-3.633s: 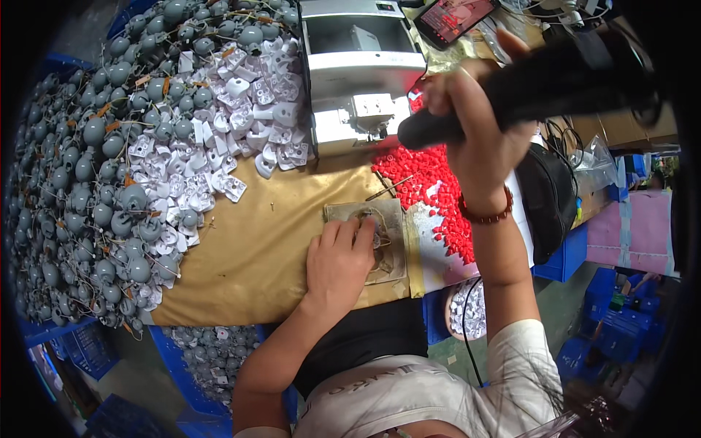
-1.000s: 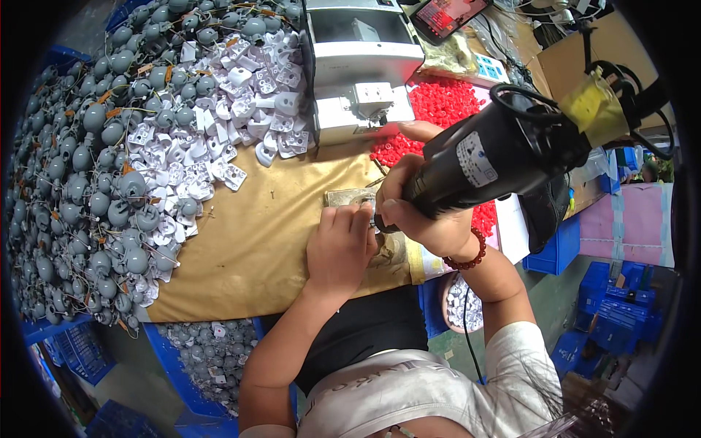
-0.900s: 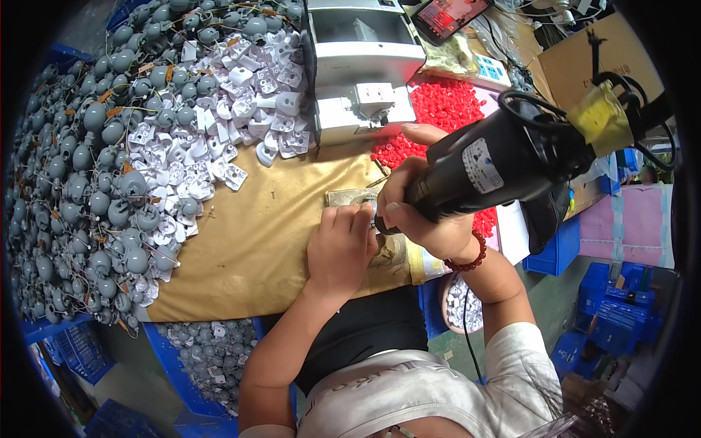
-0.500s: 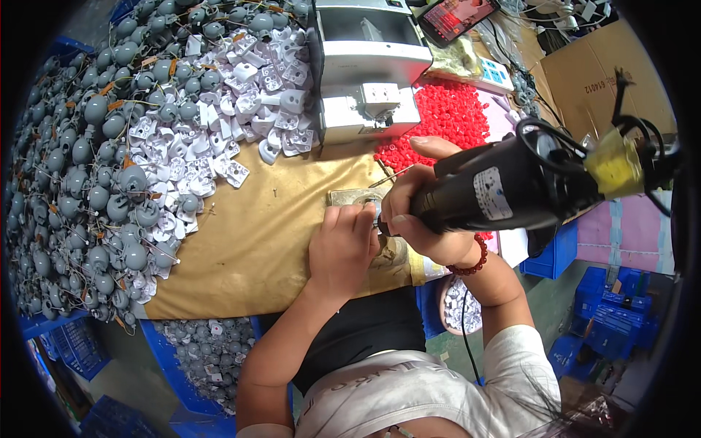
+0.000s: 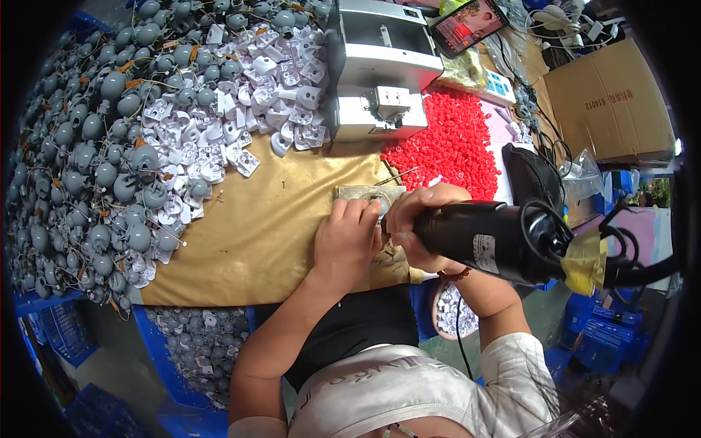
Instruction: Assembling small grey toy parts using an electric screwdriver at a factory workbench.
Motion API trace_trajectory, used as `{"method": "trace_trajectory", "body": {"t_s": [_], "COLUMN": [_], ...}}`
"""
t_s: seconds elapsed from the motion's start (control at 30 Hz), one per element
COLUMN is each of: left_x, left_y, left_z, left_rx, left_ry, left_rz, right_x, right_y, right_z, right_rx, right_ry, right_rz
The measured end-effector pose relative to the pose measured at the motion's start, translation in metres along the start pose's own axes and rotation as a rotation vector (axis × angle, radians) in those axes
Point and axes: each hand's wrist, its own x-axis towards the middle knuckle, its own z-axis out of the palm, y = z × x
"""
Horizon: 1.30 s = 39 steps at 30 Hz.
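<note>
A black electric screwdriver (image 5: pixel 478 237) lies nearly level in my right hand (image 5: pixel 418 226), its cable trailing to the right from a yellow-taped end. Its tip points left at a small grey rounded part (image 5: pixel 383 206) between my hands; the contact point is hidden by my fingers. My left hand (image 5: pixel 343 237) has its fingers bent and pressed against that part, steadying it on a flat block (image 5: pixel 352 192). The block rests on the gold cloth (image 5: pixel 241 233) of the table.
Grey ball-shaped parts with wires (image 5: pixel 102 171) and white plastic pieces (image 5: pixel 255 80) heap at left. A silver machine (image 5: pixel 383 62) stands behind my hands, beside red small parts (image 5: pixel 456 142). A phone (image 5: pixel 469 28), cardboard box (image 5: pixel 610 98) and cables occupy the back right. A blue bin (image 5: pixel 162 343) sits below.
My right hand has brought the screwdriver lower and closer to my left hand, its rear end dropping. My left hand remains at the block. The whole view has shifted slightly.
</note>
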Motion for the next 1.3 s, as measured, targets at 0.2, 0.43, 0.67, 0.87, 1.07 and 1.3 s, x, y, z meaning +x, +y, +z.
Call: {"method": "trace_trajectory", "body": {"t_s": [0.2,0.43,0.67,0.87,1.07,1.3], "left_x": [-0.002,0.002,-0.006,-0.006,-0.011,-0.104], "left_y": [0.0,0.009,0.006,0.009,0.005,-0.01], "left_z": [0.001,-0.009,-0.008,-0.005,-0.016,-0.174], "left_rx": [0.016,-0.013,-0.07,-0.074,-0.092,0.229], "left_ry": [0.002,-0.054,-0.007,-0.005,0.01,-0.742], "left_rz": [-0.022,-0.17,-0.049,-0.042,-0.023,-0.315], "right_x": [-0.004,0.027,-0.028,-0.047,-0.015,-0.045], "right_y": [0.006,-0.001,0.03,0.029,0.027,-0.009], "right_z": [-0.006,-0.035,-0.052,-0.013,-0.009,-0.083], "right_rx": [-0.099,-0.081,-0.738,-0.655,-0.139,-0.62], "right_ry": [0.028,0.672,0.607,0.18,0.41,-0.015], "right_rz": [0.015,0.46,0.242,0.338,0.373,0.526]}}
